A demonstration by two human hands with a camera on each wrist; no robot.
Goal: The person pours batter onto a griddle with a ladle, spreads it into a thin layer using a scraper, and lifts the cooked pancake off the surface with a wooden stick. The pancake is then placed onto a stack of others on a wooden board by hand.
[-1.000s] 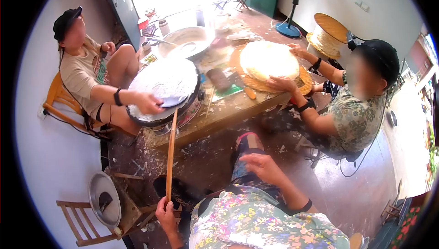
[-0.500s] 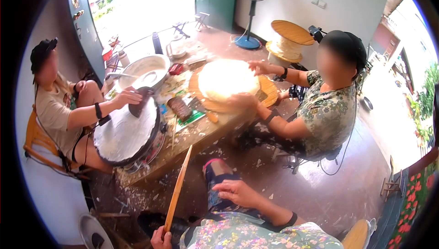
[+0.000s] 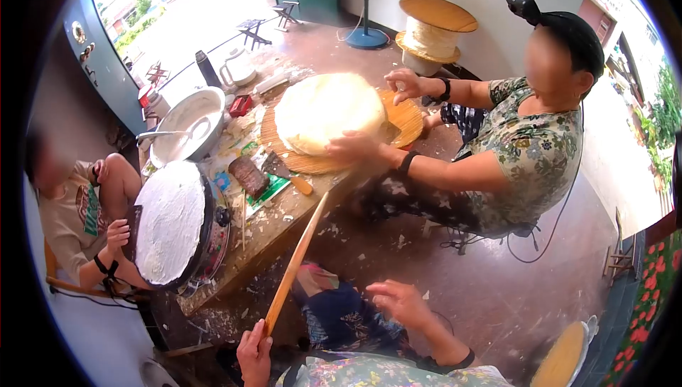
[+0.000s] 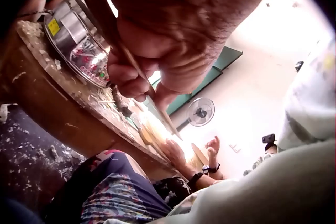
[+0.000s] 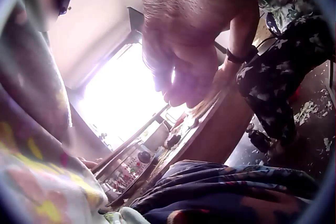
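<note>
At far left, someone in a beige shirt (image 3: 67, 227) sits half lost in shadow, gripping a dark scraper (image 3: 132, 233) beside the round griddle (image 3: 204, 227), whose white batter (image 3: 169, 218) faces up. A ladle (image 3: 162, 133) leans in the metal bowl (image 3: 212, 138), its lower end hard to make out. Nearer me, the left hand (image 3: 254, 351) closes firmly round a tapered wooden stick (image 3: 297, 263); its tip overlaps the table (image 3: 266, 252), touching or not I can't tell. Glare washes out the pale stack (image 3: 327, 110). The right hand (image 3: 405, 306) hovers near the lap, fingers loosely bent. Beyond, a person in a floral shirt (image 3: 540, 138) reaches toward the stack, one hand blurred.
</note>
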